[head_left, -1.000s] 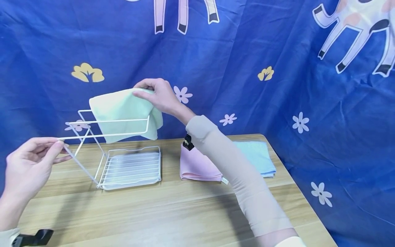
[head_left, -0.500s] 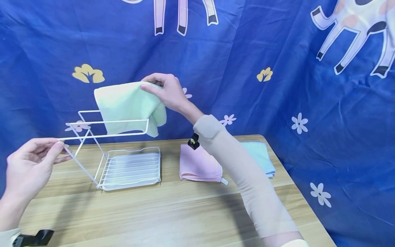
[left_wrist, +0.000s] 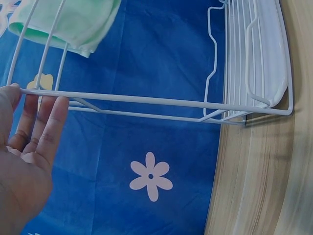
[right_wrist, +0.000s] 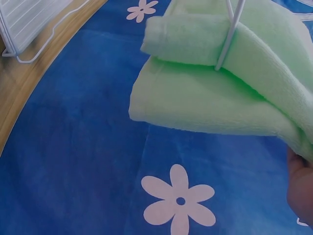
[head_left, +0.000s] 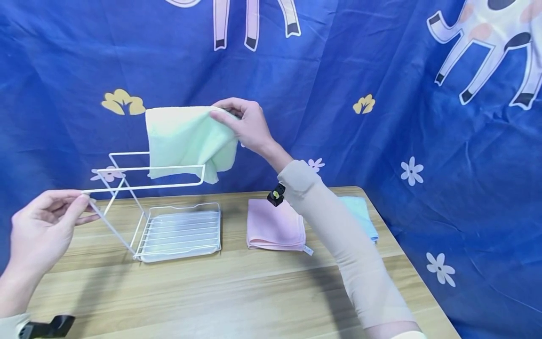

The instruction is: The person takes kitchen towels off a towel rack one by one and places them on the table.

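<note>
A white two-tier wire rack (head_left: 144,188) stands at the left of the wooden table, with a shallow white tray (head_left: 182,235) at its base. My left hand (head_left: 42,226) pinches the upper near corner of the rack between thumb and fingers. My right hand (head_left: 251,123) grips the top edge of a light green towel (head_left: 186,134), which hangs in folds above and behind the upper bars. In the right wrist view, wire crosses in front of the towel (right_wrist: 205,100); whether they touch, I cannot tell. My right fingers are mostly hidden there by the fabric.
A folded pink towel (head_left: 275,228) with a small tag lies right of the rack. Farther right is a blue towel (head_left: 360,214), partly covered by my right sleeve (head_left: 338,230). A blue patterned curtain (head_left: 296,94) hangs behind the table (head_left: 211,292).
My right hand has moved right and slightly up, drawing the green towel along, so its left part has shifted off the rack's left side. My left hand stays on the rack corner.
</note>
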